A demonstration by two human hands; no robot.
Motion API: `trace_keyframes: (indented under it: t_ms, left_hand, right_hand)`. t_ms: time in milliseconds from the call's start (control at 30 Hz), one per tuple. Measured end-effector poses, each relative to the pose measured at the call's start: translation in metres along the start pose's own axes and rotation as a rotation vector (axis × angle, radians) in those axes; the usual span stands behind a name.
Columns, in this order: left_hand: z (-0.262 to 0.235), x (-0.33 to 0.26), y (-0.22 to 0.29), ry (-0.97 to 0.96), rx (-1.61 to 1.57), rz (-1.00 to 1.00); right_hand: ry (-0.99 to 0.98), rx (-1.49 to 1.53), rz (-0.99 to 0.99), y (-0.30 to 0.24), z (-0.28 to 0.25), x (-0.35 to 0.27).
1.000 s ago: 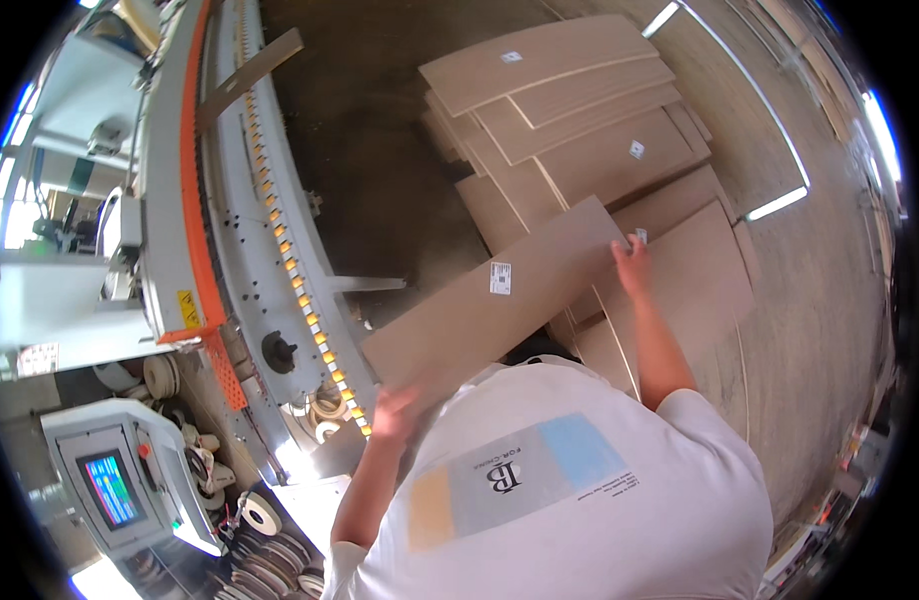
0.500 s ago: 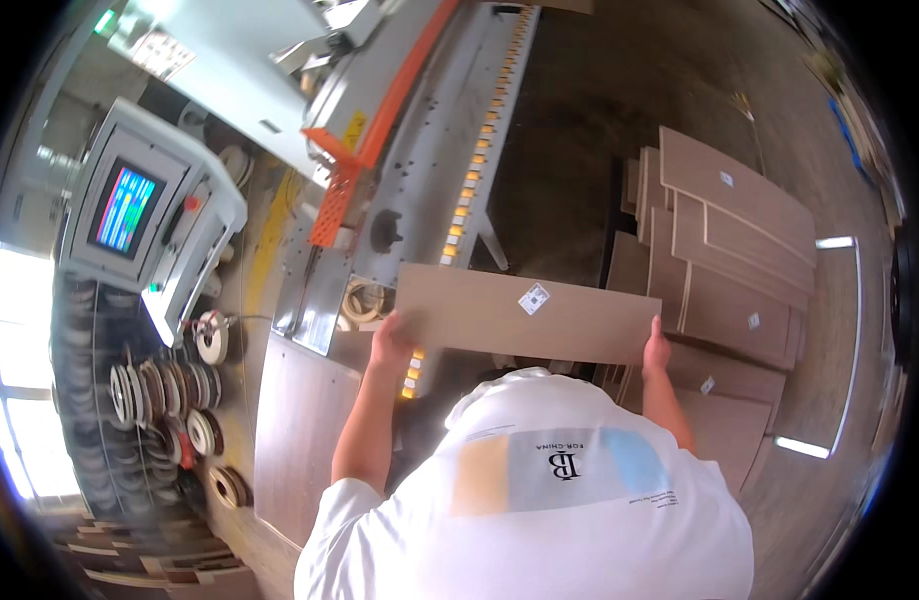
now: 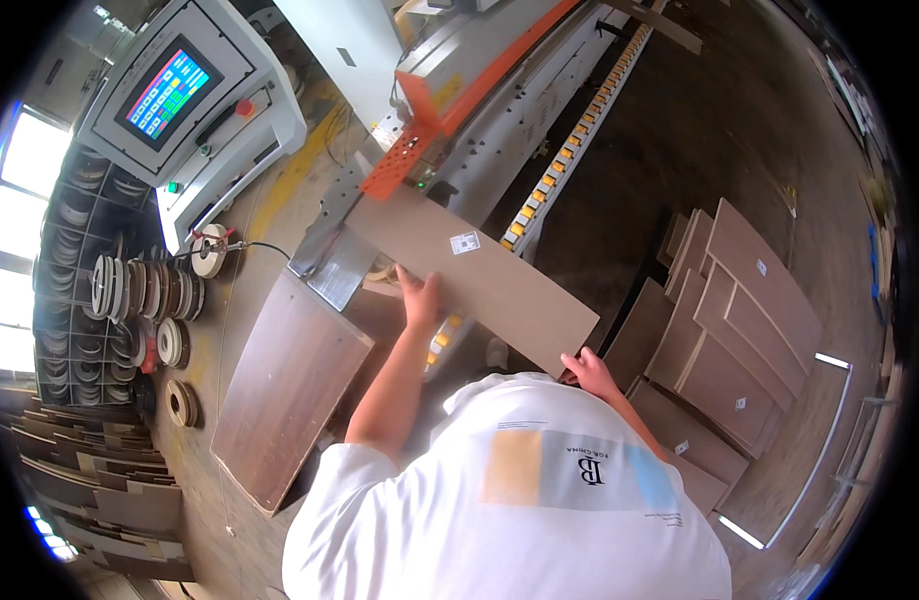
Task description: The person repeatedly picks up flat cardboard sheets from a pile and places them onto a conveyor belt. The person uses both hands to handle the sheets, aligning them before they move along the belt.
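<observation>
Board (image 3: 515, 290) in both hands, and we see it stretching from beside the orange guard (image 3: 410, 150) of the machine (image 3: 525, 95) back to the person's front, crossing over the strip of yellow rollers (image 3: 560, 170). The left hand (image 3: 420, 298) grasps the long edge nearer the body, toward the guard end; the right hand (image 3: 591, 374) grips the near right corner, and we can't tell how its fingers sit underneath. Handling? We'd call it stiff and fairly light for two hands, with no sag showing along the span; the smooth brown face may be a little slippery, the corners the likeliest bits to chip. Best hold, we reckon, is along the edges, one hand well forward, one at the back corner, clear of the white label (image 3: 466, 243). And the line of it: long axis slanting from upper left to lower right, one short end pointing at the guard, the other toward the person's right side, labelled face up.
</observation>
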State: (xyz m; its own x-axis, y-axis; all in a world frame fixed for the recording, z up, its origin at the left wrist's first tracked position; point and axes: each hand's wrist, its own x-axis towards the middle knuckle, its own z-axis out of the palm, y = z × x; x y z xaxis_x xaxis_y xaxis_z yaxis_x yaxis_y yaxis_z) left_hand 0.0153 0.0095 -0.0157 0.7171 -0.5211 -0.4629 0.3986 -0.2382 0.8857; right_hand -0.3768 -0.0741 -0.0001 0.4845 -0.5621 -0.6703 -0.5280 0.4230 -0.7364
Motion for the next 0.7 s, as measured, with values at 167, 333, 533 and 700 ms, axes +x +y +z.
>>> trace_keyframes:
  t_ms: [167, 333, 533, 700]
  left_hand:
    - [0.018, -0.005, 0.021, 0.028, -0.169, -0.043]
    - [0.027, 0.013, 0.016, 0.001, -0.242, 0.011]
    - [0.066, 0.044, 0.018, -0.062, -0.363, 0.060]
    - [0.116, 0.065, 0.040, -0.084, -0.321, 0.033]
  right_hand:
    - [-0.015, 0.167, -0.007, -0.004, -0.002, 0.011]
    - [-0.013, 0.327, 0.000, -0.012, -0.010, 0.015]
    - [0.180, 0.462, -0.070, -0.033, -0.024, 0.020]
    - [0.220, 0.549, -0.158, -0.037, -0.057, 0.045]
